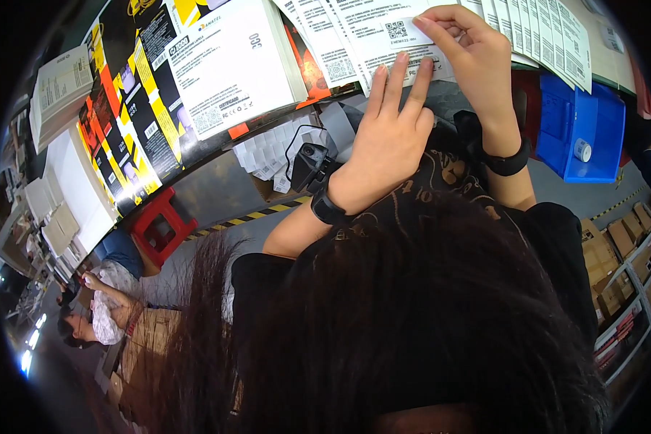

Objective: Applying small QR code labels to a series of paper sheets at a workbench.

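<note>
My left hand [396, 130] lies with its fingers stretched out and a little apart, fingertips on a white printed sheet [363, 32] near the table's edge. A small white sticker [396, 32] with a square code sits on that sheet. My right hand [476, 61] pinches the sticker's right edge between thumb and forefinger, its other fingers curled. Whether the whole sticker touches the sheet, I cannot tell. Overlapping printed sheets [553, 40] fan out to the right of my right hand. Left of my hands rests a thick stack of similar white sheets [228, 72].
Yellow, black and orange printed sheets [126, 108] cover the table's left part, with another paper stack [61, 90] beyond. A blue bin [586, 134] holding a white roll [583, 150] stands right. A red stool [159, 228] and a seated person [112, 304] are lower left.
</note>
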Demonstrator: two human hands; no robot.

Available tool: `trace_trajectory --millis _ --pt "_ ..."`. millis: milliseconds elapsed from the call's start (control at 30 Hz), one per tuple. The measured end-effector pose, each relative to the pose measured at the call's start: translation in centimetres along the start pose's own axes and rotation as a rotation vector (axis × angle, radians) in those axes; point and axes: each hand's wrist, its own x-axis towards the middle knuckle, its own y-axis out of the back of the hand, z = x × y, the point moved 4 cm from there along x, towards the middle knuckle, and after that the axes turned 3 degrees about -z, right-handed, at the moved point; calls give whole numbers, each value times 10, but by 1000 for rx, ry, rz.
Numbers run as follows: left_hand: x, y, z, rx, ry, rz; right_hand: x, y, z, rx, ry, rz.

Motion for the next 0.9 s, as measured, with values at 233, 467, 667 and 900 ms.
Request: trace_trajectory --millis 233,467,667,900 --pt "1 0 0 -17 6 1 -2 2 -7 13 87 71" --pt "0 1 -1 -26 13 -13 -1 -5 -14 -132 -30 47" --pt "1 1 0 -21 15 -65 -1 -12 -12 -473 175 179" --pt "0 21 -5 -237 -4 -22 5 -20 15 -715 81 248"
